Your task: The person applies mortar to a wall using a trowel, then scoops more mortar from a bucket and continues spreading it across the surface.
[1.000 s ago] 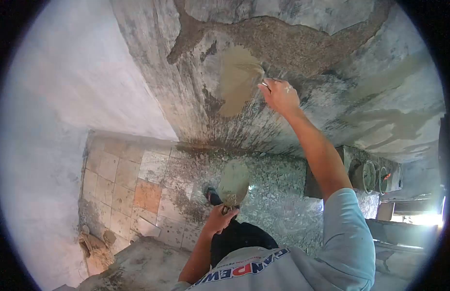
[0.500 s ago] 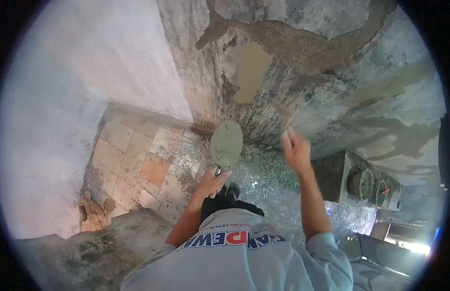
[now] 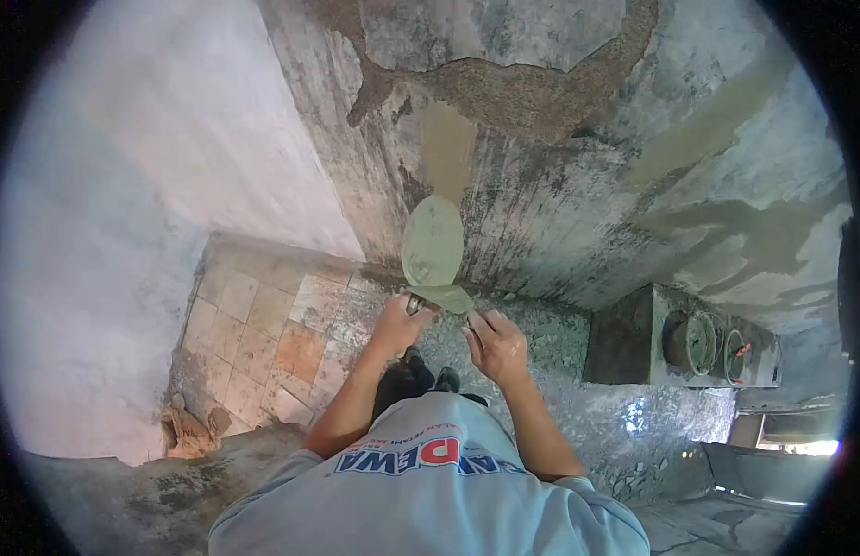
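Note:
My left hand (image 3: 398, 324) is closed around the handle of an oval plaster hawk (image 3: 433, 239), which points toward the wall (image 3: 541, 213). The hawk's face is pale grey-green and looks coated. In my right hand (image 3: 500, 348) is a trowel (image 3: 452, 297), gripped by its handle. Its flat blade lies across the near end of the hawk, close to my left fingers. Beyond the hawk, a smooth patch of fresh plaster (image 3: 446, 153) shows on the stained wall, overlapped by the hawk's far tip in this view.
A white wall (image 3: 217, 120) rises at the left. Worn tiles (image 3: 254, 315) cover the floor there. On the right, a grey block-like ledge (image 3: 624, 338) carries a bucket (image 3: 694, 343) and another round container (image 3: 734, 357). A rough broken ledge (image 3: 170, 496) runs along the lower left.
My right hand has swung down and left from the wall, bringing the trowel onto the near end of the hawk. The hawk has risen slightly, and the view has shifted right.

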A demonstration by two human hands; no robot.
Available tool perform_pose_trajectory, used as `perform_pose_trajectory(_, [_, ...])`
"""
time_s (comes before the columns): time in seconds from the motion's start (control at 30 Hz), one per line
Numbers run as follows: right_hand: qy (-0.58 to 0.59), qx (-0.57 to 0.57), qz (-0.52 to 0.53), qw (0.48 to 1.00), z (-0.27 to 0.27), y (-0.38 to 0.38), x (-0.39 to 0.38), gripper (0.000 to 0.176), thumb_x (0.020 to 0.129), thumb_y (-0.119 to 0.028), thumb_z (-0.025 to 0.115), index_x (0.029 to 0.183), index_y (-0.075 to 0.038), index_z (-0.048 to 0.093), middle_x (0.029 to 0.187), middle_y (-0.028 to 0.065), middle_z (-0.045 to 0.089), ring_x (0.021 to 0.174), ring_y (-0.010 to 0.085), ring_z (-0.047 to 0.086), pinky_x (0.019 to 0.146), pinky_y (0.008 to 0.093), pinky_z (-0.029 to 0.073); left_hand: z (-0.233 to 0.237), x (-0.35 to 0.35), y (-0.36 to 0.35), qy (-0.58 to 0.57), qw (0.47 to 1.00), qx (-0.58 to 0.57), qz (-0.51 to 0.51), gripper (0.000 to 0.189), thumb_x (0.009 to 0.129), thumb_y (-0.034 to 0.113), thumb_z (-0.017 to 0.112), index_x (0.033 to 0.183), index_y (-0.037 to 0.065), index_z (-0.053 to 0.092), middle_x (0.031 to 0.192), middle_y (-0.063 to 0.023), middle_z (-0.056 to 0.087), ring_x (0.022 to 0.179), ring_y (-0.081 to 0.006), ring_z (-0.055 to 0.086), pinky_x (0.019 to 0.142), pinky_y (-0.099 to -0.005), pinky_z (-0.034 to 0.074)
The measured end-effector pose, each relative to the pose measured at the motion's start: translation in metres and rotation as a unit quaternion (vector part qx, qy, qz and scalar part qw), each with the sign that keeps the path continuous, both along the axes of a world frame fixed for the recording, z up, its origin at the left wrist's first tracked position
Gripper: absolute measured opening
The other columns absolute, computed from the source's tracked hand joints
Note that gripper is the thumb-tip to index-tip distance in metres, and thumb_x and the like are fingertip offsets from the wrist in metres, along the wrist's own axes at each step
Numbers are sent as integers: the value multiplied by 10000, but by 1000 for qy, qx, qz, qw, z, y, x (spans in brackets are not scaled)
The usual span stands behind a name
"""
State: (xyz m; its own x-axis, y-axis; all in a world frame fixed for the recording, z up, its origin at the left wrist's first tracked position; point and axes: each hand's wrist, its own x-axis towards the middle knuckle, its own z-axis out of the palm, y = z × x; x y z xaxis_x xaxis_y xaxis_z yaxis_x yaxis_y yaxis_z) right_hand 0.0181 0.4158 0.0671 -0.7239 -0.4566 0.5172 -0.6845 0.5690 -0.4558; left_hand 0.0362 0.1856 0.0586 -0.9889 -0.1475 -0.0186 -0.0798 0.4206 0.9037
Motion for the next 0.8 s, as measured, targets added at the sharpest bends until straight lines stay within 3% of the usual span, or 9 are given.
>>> perform_pose_trajectory(0.07, [12,4,10,1000,-3,1,-5,268,830,-148,760,1077,-72,689,897,110,623,781,330,637,671,431,526,-20,-1,-9,50,998,-36,-20,367,866,251,740,1116,-13,691,932,-211,737,830,-308,702,784,-410,531])
perform_pose_trajectory(0.2, [40,1,25,999,0,1,-16,246,805,-135,766,1024,-67,676,907,115,621,806,332,633,690,431,520,-4,2,-6,111,992,-50,-44,332,863,246,731,1089,5,703,960,-232,729,895,-399,697,795,-448,527])
perform_pose_trajectory(0.3, [71,-27,12,997,2,-4,-28,250,814,-156,759,1046,-95,689,925,86,633,797,308,625,686,414,505,20,8,-4,42,997,-41,-53,328,860,253,730,1084,14,708,974,-223,728,920,-391,695,826,-452,528])
perform_pose_trajectory(0.4, [88,-47,-2,995,9,-7,-45,258,807,-158,763,1047,-101,688,935,88,635,792,310,621,683,420,501,4,10,-10,61,990,-102,-74,292,860,231,731,1055,15,716,959,-224,724,907,-393,695,814,-429,534])
perform_pose_trajectory(0.67, [133,-37,-58,989,11,3,-100,239,800,-118,782,1016,-69,693,938,105,631,797,321,607,684,418,475,-38,39,-16,-54,996,-22,-64,340,852,242,737,1110,20,734,969,-187,756,901,-341,732,820,-400,553])
perform_pose_trajectory(0.8, [152,-17,-89,984,-21,1,-139,237,802,-113,787,1014,-69,692,961,109,633,820,323,609,689,426,465,-61,56,-14,-107,991,-78,-16,332,848,229,747,1096,9,734,971,-184,762,910,-303,746,797,-391,557])
